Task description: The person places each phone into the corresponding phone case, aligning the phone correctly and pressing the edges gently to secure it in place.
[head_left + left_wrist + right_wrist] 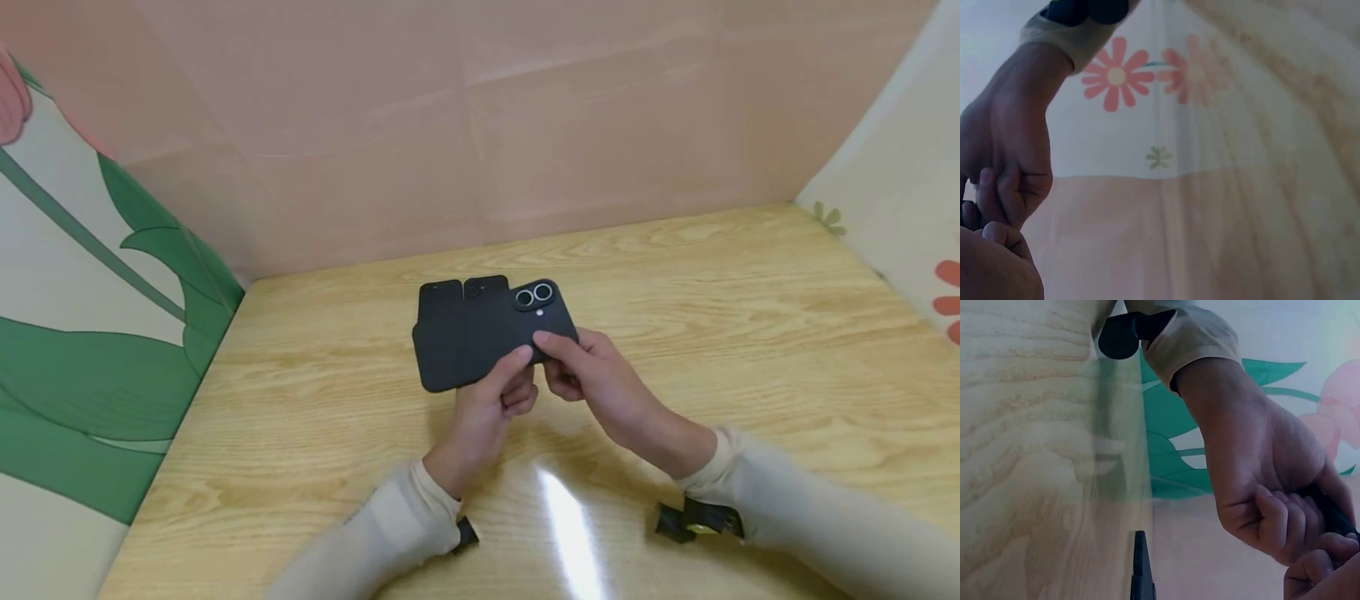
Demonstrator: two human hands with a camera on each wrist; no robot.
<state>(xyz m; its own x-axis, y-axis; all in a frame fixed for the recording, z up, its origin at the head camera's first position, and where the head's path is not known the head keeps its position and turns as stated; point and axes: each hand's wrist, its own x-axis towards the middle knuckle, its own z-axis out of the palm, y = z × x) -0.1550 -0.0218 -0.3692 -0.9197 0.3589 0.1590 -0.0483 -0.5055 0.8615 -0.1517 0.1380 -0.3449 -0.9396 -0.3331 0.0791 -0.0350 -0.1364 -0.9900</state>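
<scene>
A black smartphone (487, 337) with two ringed camera lenses is held sideways above the table, back upward. My left hand (487, 408) pinches its near edge, thumb on top and fingers curled beneath. To the right, my right hand (600, 375) grips the lens end near the corner, thumb on the back. Just beyond, partly hidden by it, lie two dark phone-shaped slabs side by side, a left one (440, 292) and a right one (486, 286) with a camera bump. In the right wrist view, a dark slab (1140, 569) shows edge-on.
The wood-grain table (300, 400) runs back to a pinkish wall covering (465, 167). Patterned cloth panels stand at the left (112, 317) and right (900, 183). Black wrist devices hang under both sleeves, the right one (697, 518) close to the tabletop.
</scene>
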